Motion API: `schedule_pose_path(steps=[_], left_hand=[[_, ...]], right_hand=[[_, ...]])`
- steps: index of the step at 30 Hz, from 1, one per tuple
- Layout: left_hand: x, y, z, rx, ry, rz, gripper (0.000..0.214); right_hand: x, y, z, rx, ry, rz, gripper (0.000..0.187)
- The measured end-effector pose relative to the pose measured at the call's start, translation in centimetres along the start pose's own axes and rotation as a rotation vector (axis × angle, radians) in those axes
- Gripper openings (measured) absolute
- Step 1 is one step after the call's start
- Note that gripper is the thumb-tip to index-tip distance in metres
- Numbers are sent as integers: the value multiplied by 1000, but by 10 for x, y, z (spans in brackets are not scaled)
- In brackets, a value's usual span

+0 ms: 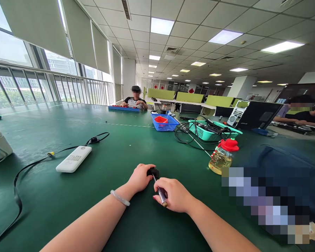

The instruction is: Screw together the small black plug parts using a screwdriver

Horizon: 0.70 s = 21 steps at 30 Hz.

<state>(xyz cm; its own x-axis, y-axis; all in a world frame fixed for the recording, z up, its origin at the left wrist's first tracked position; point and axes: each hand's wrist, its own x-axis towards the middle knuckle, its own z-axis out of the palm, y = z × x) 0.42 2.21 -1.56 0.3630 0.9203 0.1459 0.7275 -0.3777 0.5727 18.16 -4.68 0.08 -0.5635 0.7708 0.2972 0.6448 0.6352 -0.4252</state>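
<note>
Near the middle of the green table [115, 147], my left hand [141, 177] is closed on a small black part [154, 172] and keeps it on the tabletop. Its exact kind is too small to make out. My right hand [174, 194] is closed around a screwdriver [162, 196] with a clear, purplish handle. The thin shaft slants away from me, and its tip meets the black part; the exact contact point is hidden. A pale bracelet circles my left wrist.
A white power bank [74, 159] and a black strap [18, 196] lie left. Ahead are a blue basket [166, 125] and a teal basket [199, 132] of cables. A red-lidded bottle [220, 161] and dark fabric [283, 161] are right. One person [135, 99] sits across; others sit far right.
</note>
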Motion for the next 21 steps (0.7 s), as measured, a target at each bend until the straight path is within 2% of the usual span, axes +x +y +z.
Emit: schedule_pose_path(steps=[4,8,11,15,21], left_hand=[[-1,2,-1,4,-3,-12,49],[-2,2,-2,-5,-5,-6,47],[-2,1,-2,-6,-3,6,47],[-1,0,-1,-3,-10,14,45],[-1,0,0,-16,9,-12,50]], right_hand=[[1,7,-5,128,67,48,6],[1,18,-14,337,205,163,17],[1,23,-15,435,253,220,22],[1,22,-13,392,289,209,23],[0,13,-8,195,270,79,16]])
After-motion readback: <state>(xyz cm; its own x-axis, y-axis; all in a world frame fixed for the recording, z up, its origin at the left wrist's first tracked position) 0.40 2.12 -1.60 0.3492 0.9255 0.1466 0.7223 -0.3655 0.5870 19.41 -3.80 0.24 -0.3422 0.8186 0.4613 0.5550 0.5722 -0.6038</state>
